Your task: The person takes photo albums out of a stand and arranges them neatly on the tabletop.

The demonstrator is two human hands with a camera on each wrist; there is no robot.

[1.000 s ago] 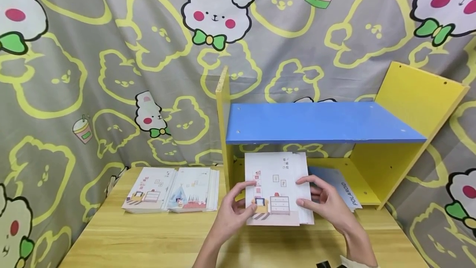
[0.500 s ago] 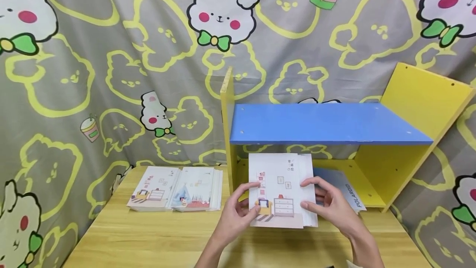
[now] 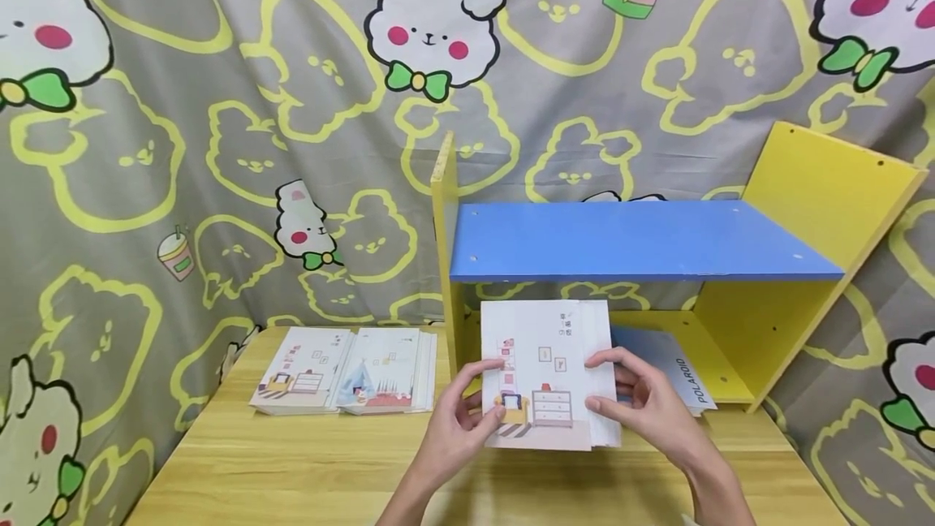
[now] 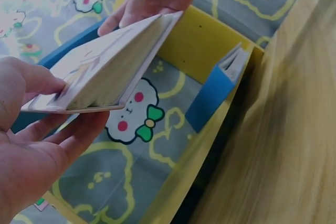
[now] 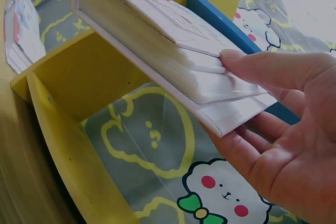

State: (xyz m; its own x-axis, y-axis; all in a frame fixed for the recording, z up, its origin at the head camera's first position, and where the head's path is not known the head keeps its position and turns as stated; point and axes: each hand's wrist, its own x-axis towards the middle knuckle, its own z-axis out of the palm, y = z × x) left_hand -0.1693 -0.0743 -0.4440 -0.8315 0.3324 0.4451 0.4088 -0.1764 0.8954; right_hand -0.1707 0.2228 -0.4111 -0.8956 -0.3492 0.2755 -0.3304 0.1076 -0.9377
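Note:
A thick white photo album point(image 3: 526, 323), its cover printed with a yellow armchair and a chest of drawers, is held above the table before the shelf. On its left side my left hand point(image 3: 456, 420) grips it, thumb on the cover and fingers beneath, as the left wrist view also shows. At the opposite side my right hand point(image 3: 650, 408) pinches the edge, the thumb point(image 5: 236, 59) pressing near the cover's rim and the fingers below. The cover stops short of the right edge, where pages and the back cover stick out in steps. The album's underside is hidden in the head view.
Behind the album stands a shelf with a blue board point(image 3: 643, 242) and yellow side panels point(image 3: 833, 193). A blue album point(image 3: 675, 364) marked POLAROID lies in its lower space. Left on the wooden table point(image 3: 307, 469) lie two piles of white albums point(image 3: 299, 355), side by side.
The head view has shifted slightly. Both hands keep hold of the photo album, which has stayed almost in place, its lower edge a touch lower in the picture.

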